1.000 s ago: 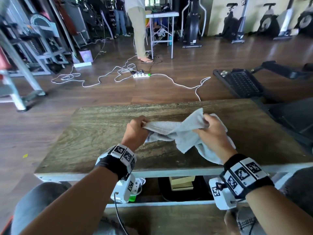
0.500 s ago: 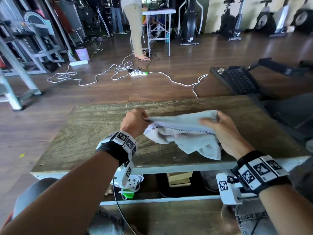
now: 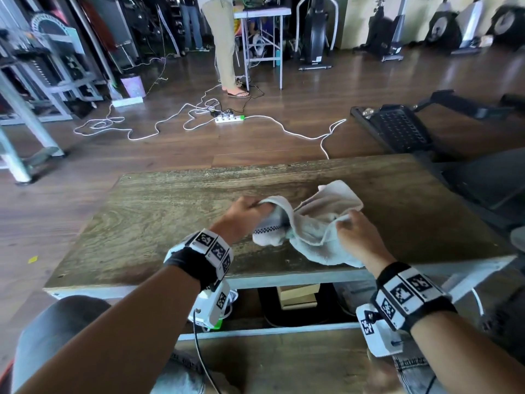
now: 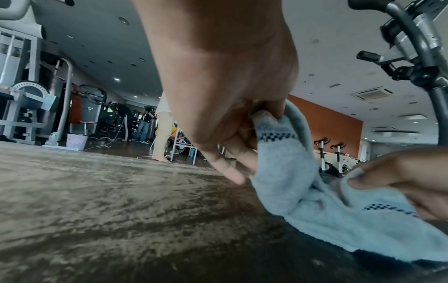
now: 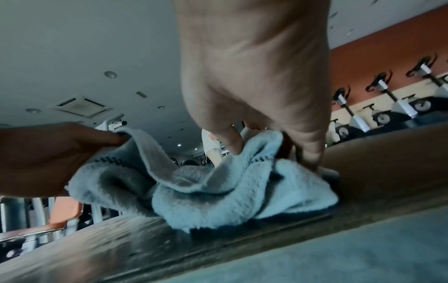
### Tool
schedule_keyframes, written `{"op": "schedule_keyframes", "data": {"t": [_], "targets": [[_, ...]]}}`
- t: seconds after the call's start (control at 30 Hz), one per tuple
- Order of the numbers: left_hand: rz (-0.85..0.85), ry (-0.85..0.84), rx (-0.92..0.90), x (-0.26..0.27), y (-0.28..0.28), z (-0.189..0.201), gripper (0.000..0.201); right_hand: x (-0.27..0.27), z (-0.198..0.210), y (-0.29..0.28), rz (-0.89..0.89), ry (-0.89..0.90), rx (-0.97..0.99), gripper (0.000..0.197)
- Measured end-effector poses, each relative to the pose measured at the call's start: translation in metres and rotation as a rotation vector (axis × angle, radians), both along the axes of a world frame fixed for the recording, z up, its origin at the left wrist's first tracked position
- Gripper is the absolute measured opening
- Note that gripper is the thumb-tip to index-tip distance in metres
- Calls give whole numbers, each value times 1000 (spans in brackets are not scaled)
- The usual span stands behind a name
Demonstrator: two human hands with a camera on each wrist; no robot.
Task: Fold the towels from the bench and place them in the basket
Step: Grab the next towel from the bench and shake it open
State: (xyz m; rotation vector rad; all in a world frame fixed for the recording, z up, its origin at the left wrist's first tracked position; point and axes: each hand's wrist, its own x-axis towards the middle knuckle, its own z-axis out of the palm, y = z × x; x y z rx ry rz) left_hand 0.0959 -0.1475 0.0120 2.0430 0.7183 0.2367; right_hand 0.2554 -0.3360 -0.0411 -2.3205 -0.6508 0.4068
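Note:
A small pale towel (image 3: 318,223) with a dark checkered stripe lies crumpled on the wooden bench (image 3: 170,211), near its front right. My left hand (image 3: 244,216) pinches one corner of the towel (image 4: 283,153) at its left end. My right hand (image 3: 355,234) pinches another edge of the towel (image 5: 218,193) at the near right. The cloth sags between the two hands and rests on the wood. No basket shows in any view.
A person (image 3: 224,41) stands by a metal table beyond the bench. White cables and a power strip (image 3: 228,118) lie on the floor. Exercise bikes (image 3: 449,27) line the far wall. A black machine (image 3: 397,129) sits right of the bench.
The towel was held up and stretched between both hands; now it has come down onto the bench, with the hands lower and closer together and the cloth bunched.

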Motion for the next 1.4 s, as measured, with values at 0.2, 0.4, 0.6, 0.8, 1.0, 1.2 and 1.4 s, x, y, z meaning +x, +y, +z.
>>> {"op": "schedule_keyframes", "data": {"t": [0.2,0.4,0.6,0.8,1.0,1.2,1.4], "targets": [[-70,22,-63,-12,-13,0,26,-20,5,23,261,192,241,12],[30,-123,57,-20,5,-6,14,-7,10,23,-97,-291,436,8],[82,-130,395,-12,31,-26,13,-6,6,21,56,-145,132,17],[-226,281,265,-6,23,-59,43,-21,-13,35,302,-123,34,17],[-228,133,344,10,29,-31,23,-3,7,67,361,-12,32,22],[163,-96,504,59,121,48,31,74,95,157,192,-306,297,14],[531,-163,537,60,208,96,37,142,150,191,-44,-474,437,14]]}}
